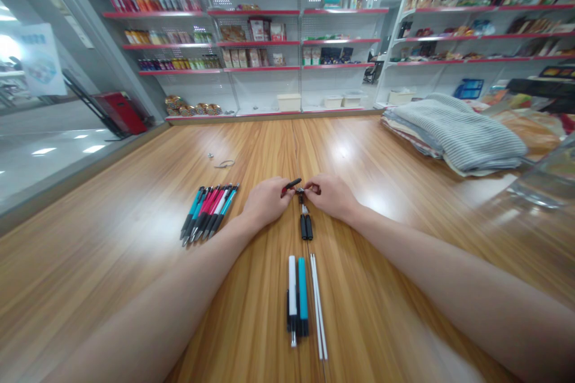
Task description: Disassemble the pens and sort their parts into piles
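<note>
Left hand (268, 198) and right hand (331, 196) close together over a wooden table (368, 311), as we view them from the head.
We find the thumb and fingers of the left hand clamped on a dark piece (294, 182) with a red portion, which slants up between the two hands. The right hand's fingers curl toward tiny parts (300, 191) in the gap; we cannot tell whether they grip any. Just below, we note two black grips (303, 228) side by side; nearer to us, a white barrel (292, 281) and a teal barrel (302, 287) lie parallel, with two thin white rods (315, 299) just to their right. Left of the hands we see a row of pens (210, 215); beyond it lies a wire loop (226, 164). Folded cloths (458, 131) rest at the far right.
</note>
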The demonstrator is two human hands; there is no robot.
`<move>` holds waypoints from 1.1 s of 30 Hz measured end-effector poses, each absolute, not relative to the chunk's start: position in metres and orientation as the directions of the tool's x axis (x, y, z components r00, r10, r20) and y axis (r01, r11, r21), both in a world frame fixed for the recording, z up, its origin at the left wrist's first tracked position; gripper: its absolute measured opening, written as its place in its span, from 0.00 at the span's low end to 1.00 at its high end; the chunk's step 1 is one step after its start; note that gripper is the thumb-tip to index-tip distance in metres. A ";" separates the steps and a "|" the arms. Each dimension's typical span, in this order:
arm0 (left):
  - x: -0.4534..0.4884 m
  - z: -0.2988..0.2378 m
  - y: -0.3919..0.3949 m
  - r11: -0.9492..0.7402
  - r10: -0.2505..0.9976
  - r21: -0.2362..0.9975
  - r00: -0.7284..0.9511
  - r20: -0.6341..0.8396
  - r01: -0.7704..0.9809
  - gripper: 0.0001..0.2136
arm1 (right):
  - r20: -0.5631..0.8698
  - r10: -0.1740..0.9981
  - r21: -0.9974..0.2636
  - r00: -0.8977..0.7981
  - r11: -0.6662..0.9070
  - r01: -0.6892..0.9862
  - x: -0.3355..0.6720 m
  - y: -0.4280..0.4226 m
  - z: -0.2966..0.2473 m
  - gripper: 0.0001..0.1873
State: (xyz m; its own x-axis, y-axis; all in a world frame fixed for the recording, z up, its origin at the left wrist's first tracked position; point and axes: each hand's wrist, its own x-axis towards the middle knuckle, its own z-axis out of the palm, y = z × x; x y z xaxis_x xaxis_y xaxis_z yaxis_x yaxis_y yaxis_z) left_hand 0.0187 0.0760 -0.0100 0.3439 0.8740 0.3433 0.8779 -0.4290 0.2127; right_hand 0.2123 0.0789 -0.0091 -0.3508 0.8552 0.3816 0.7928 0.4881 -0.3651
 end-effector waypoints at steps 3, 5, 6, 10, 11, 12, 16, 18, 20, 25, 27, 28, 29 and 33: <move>0.019 -0.010 0.076 -0.433 0.870 0.208 0.347 0.350 0.877 0.11 | 0.394 0.848 -0.362 -0.354 0.497 0.788 0.212 0.079 -0.009 0.10; 0.019 -0.010 0.076 -0.438 0.867 0.206 0.350 0.354 0.875 0.11 | 0.385 0.852 -0.363 -0.354 0.493 0.791 0.212 0.079 -0.010 0.10; 0.019 -0.010 0.076 -0.438 0.867 0.208 0.349 0.356 0.875 0.11 | 0.380 0.855 -0.364 -0.353 0.489 0.793 0.212 0.079 -0.010 0.10; 0.019 -0.009 0.074 -0.441 0.869 0.233 0.348 0.351 0.867 0.12 | 0.381 0.856 -0.361 -0.348 0.485 0.797 0.211 0.078 -0.009 0.10; 0.019 -0.009 0.074 -0.444 0.868 0.238 0.349 0.352 0.864 0.12 | 0.383 0.856 -0.361 -0.347 0.485 0.797 0.211 0.077 -0.008 0.10; 0.020 -0.009 0.074 -0.447 0.867 0.241 0.350 0.354 0.862 0.13 | 0.383 0.856 -0.362 -0.347 0.485 0.796 0.211 0.077 -0.008 0.10; 0.020 -0.008 0.074 -0.452 0.864 0.244 0.354 0.358 0.858 0.14 | 0.386 0.855 -0.365 -0.346 0.486 0.794 0.211 0.076 -0.007 0.09; 0.021 -0.008 0.074 -0.453 0.863 0.236 0.356 0.359 0.860 0.13 | 0.391 0.853 -0.366 -0.346 0.489 0.792 0.211 0.076 -0.007 0.09; 0.021 -0.008 0.074 -0.446 0.864 0.223 0.353 0.359 0.866 0.13 | 0.390 0.852 -0.366 -0.349 0.491 0.791 0.211 0.076 -0.007 0.10; 0.021 -0.009 0.075 -0.436 0.869 0.217 0.346 0.355 0.873 0.14 | 0.378 0.860 -0.364 -0.343 0.479 0.799 0.211 0.076 -0.007 0.10; 0.021 -0.010 0.076 -0.444 0.863 0.217 0.350 0.364 0.869 0.14 | 0.377 0.862 -0.364 -0.338 0.473 0.802 0.211 0.077 -0.008 0.10; 0.021 -0.010 0.076 -0.447 0.861 0.217 0.352 0.368 0.868 0.14 | 0.377 0.862 -0.364 -0.338 0.474 0.802 0.211 0.077 -0.008 0.10; 0.021 -0.010 0.076 -0.451 0.858 0.217 0.354 0.372 0.866 0.14 | 0.379 0.861 -0.365 -0.339 0.475 0.801 0.211 0.078 -0.009 0.10; 0.021 -0.009 0.076 -0.442 0.866 0.224 0.348 0.359 0.869 0.14 | 0.382 0.859 -0.365 -0.340 0.479 0.799 0.210 0.078 -0.009 0.10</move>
